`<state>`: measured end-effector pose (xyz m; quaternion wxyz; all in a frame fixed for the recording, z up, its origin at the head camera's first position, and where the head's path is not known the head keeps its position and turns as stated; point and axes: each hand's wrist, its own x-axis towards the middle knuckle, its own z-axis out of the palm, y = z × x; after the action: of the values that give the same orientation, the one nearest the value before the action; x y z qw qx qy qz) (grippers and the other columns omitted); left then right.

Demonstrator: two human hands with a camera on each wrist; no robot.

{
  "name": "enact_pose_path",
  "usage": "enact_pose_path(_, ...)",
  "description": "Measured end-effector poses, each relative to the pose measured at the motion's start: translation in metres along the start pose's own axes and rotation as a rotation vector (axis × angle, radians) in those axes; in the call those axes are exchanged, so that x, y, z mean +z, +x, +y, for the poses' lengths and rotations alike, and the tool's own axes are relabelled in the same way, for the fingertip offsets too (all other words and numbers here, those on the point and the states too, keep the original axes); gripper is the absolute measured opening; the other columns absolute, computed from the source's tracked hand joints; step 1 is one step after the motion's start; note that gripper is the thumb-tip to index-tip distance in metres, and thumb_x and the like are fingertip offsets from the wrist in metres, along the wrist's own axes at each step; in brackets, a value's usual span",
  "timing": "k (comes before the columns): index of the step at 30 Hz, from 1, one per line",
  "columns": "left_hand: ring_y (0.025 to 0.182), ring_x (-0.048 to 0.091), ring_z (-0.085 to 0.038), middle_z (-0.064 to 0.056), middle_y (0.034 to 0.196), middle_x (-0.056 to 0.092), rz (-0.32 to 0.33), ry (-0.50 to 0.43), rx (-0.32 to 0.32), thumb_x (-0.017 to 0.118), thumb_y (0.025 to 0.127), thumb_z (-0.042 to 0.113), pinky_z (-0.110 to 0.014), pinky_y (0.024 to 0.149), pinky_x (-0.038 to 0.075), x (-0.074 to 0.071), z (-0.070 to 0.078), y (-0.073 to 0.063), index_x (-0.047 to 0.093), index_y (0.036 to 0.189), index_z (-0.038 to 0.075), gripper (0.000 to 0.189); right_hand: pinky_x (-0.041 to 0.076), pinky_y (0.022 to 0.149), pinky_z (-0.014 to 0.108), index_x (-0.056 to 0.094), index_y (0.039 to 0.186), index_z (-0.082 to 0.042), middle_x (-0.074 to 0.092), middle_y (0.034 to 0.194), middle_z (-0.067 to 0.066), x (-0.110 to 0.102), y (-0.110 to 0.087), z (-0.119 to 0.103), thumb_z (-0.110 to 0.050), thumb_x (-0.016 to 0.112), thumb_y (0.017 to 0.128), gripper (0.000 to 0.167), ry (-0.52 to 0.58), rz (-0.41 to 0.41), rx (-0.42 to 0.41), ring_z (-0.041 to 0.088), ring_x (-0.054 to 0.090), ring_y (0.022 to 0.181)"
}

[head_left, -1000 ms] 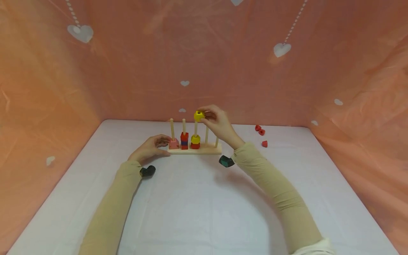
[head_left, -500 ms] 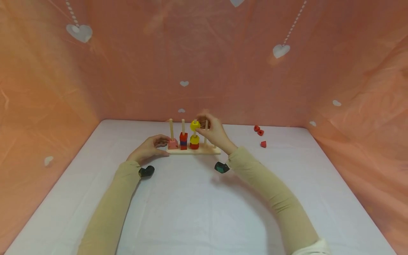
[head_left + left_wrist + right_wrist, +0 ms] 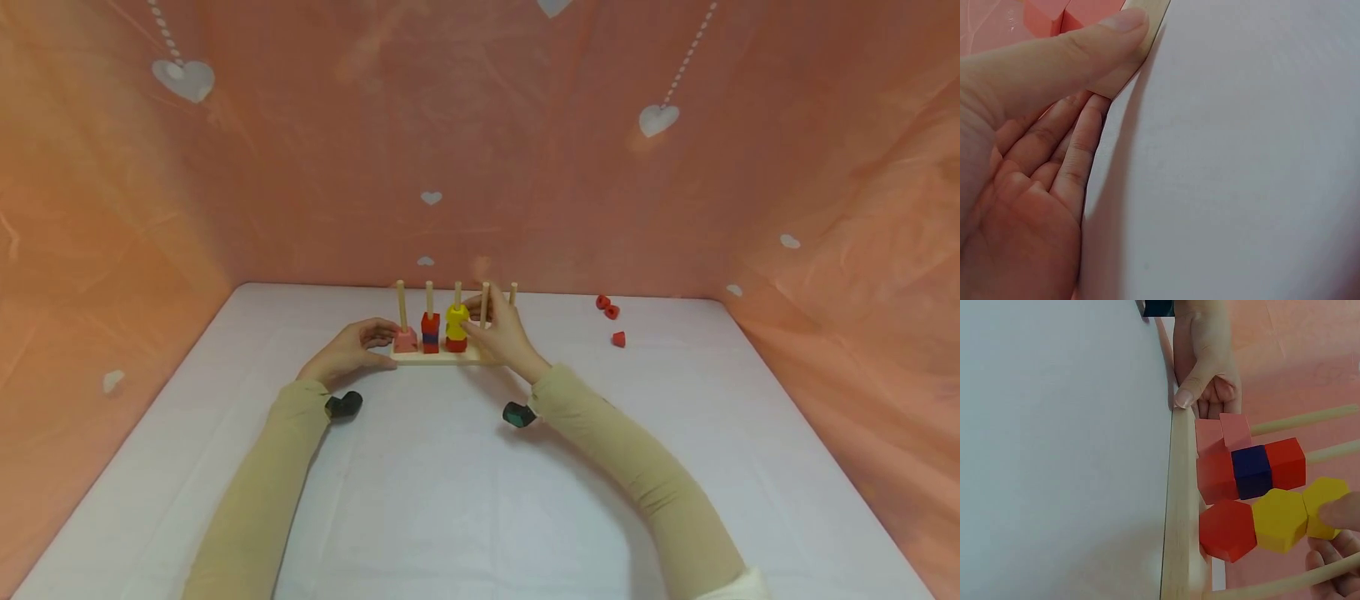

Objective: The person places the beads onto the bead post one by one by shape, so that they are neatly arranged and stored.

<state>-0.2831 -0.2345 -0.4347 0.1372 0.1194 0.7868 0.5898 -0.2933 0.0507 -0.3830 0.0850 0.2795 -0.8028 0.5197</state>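
Observation:
A wooden peg stacker (image 3: pixel 442 359) stands on the white-covered table. My left hand (image 3: pixel 348 350) grips its left end, thumb on the front edge in the left wrist view (image 3: pixel 1072 53) and fingers behind. On the third peg, my right hand (image 3: pixel 510 337) pinches the upper yellow hexagonal bead (image 3: pixel 1324 487), thumb on its face. It sits against the lower yellow bead (image 3: pixel 1279 519), above a red hexagonal bead (image 3: pixel 1227 530). The first peg carries pink blocks (image 3: pixel 1210 434). Red blocks with a blue block (image 3: pixel 1251 472) between them fill the lower second peg.
Three loose red beads (image 3: pixel 612 312) lie on the table to the right of the stacker. Orange-pink cloth (image 3: pixel 480 150) with white hearts hangs behind and at both sides. A dark device (image 3: pixel 345 406) is worn at the left wrist, another (image 3: pixel 519 414) at the right.
My right hand has lowered the yellow bead from above the third peg's tip, down the peg onto the lower yellow bead. My left hand stays at the stacker's end.

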Motion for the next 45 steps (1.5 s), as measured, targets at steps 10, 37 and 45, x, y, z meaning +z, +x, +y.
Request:
enact_pose_path(10, 0.123, 0.045, -0.03, -0.015, 0.132, 0.051, -0.002, 0.009, 0.014, 0.082, 0.075, 0.006, -0.042, 0.103, 0.037, 0.001, 0.0, 0.0, 0.05, 0.129, 0.003, 0.063, 0.039, 0.102, 0.043, 0.035, 0.142, 0.003, 0.051, 0.13, 0.026, -0.037, -0.031, -0.024, 0.008, 0.068, 0.083, 0.067, 0.061, -0.111, 0.002, 0.037, 0.05, 0.121)
enact_pose_path(37, 0.122, 0.045, -0.028, -0.012, 0.132, 0.05, -0.01, -0.002, -0.002, 0.083, 0.074, 0.009, -0.042, 0.103, 0.037, 0.001, -0.001, 0.002, 0.05, 0.129, 0.005, 0.064, 0.041, 0.096, 0.053, 0.057, 0.12, 0.009, 0.056, 0.122, 0.026, -0.197, -0.081, 0.083, 0.007, 0.062, 0.085, 0.035, -0.441, -0.1, 0.284, 0.041, 0.051, 0.114)
enact_pose_path(45, 0.121, 0.046, -0.027, -0.012, 0.131, 0.051, 0.0, 0.003, -0.016, 0.082, 0.075, 0.008, -0.042, 0.103, 0.037, 0.002, 0.003, 0.0, 0.05, 0.129, 0.005, 0.062, 0.044, 0.094, 0.05, 0.057, 0.122, 0.009, 0.056, 0.119, 0.026, -0.202, -0.082, 0.093, 0.008, 0.061, 0.086, 0.036, -0.408, -0.126, 0.376, 0.039, 0.053, 0.108)
